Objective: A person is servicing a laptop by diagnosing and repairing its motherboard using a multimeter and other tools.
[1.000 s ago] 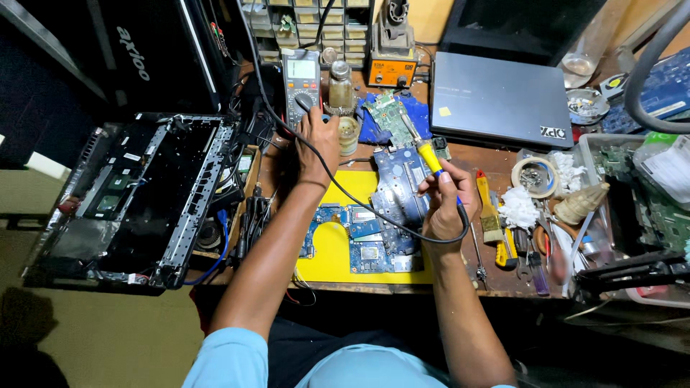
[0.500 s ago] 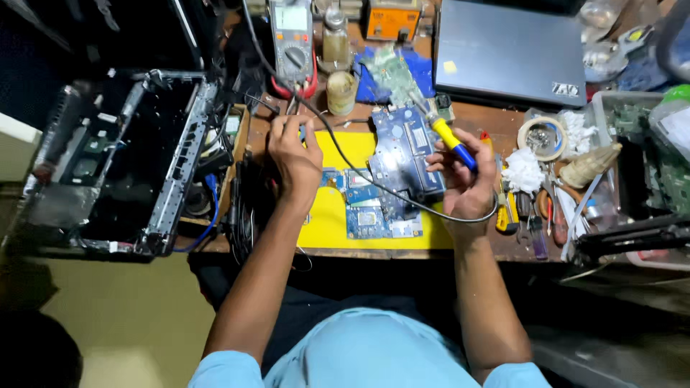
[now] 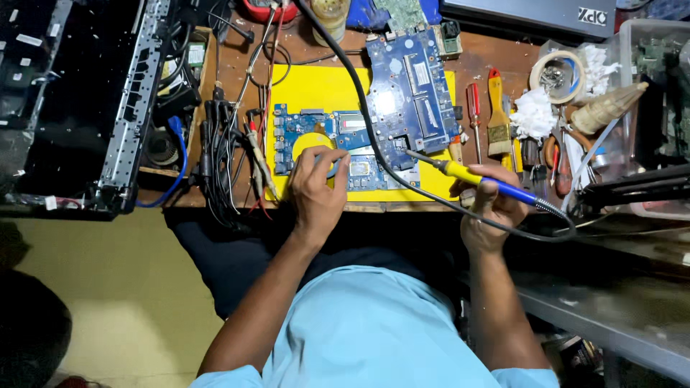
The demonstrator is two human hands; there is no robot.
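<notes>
Two blue circuit boards lie on a yellow mat (image 3: 316,90): a smaller board (image 3: 320,140) at the front and a larger board (image 3: 410,97) behind it to the right. My left hand (image 3: 316,190) rests with its fingertips on the front edge of the smaller board. My right hand (image 3: 492,208) grips a soldering iron (image 3: 474,176) with a yellow and blue handle, its tip pointing left at the lower edge of the larger board. The iron's black cable loops away over the boards.
An opened black laptop chassis (image 3: 93,108) stands at the left. A bundle of wires and probes (image 3: 230,144) lies beside the mat. Screwdrivers and a brush (image 3: 496,108), a tape roll (image 3: 557,72) and crumpled tissue crowd the right. A closed laptop (image 3: 532,14) sits behind.
My left hand came back from the far left of the bench to the smaller board. My right hand lowered the soldering iron toward the front. The camera tilted down and closer.
</notes>
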